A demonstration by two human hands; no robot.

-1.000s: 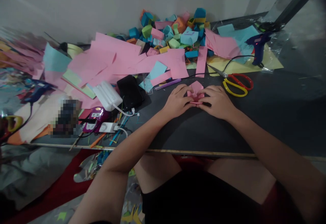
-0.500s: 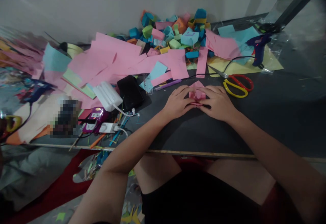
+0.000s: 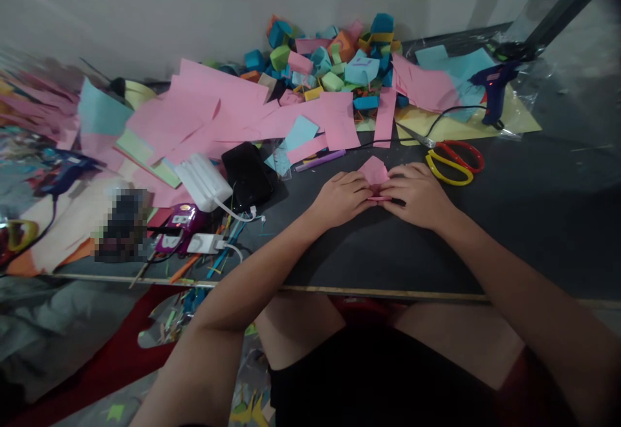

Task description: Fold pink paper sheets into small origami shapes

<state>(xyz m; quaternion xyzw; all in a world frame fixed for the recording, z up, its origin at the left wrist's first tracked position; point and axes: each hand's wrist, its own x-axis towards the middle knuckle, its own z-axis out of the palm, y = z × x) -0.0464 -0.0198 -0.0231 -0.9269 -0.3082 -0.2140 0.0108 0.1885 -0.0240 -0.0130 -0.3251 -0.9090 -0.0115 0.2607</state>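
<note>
A small folded pink paper (image 3: 374, 172) lies on the dark tabletop (image 3: 509, 220) between my hands. My left hand (image 3: 342, 197) presses on its left side with the fingers curled and pinched against it. From the right, my right hand (image 3: 418, 194) does the same, fingertips closed on the paper's lower edge. The upper flap of the paper sticks up past my fingers. Red and yellow scissors (image 3: 453, 160) lie just right of my right hand.
Pink and blue paper sheets (image 3: 218, 113) cover the table's back left. A heap of small folded coloured paper boxes (image 3: 334, 58) sits at the back centre. A blue glue gun (image 3: 491, 87) stands at back right. A black phone (image 3: 247, 173), white charger (image 3: 202, 181) and cables lie left.
My fingers have drawn back toward me off the pink paper, so more of its upper flap shows. Both hands stay at the same spot on the table.
</note>
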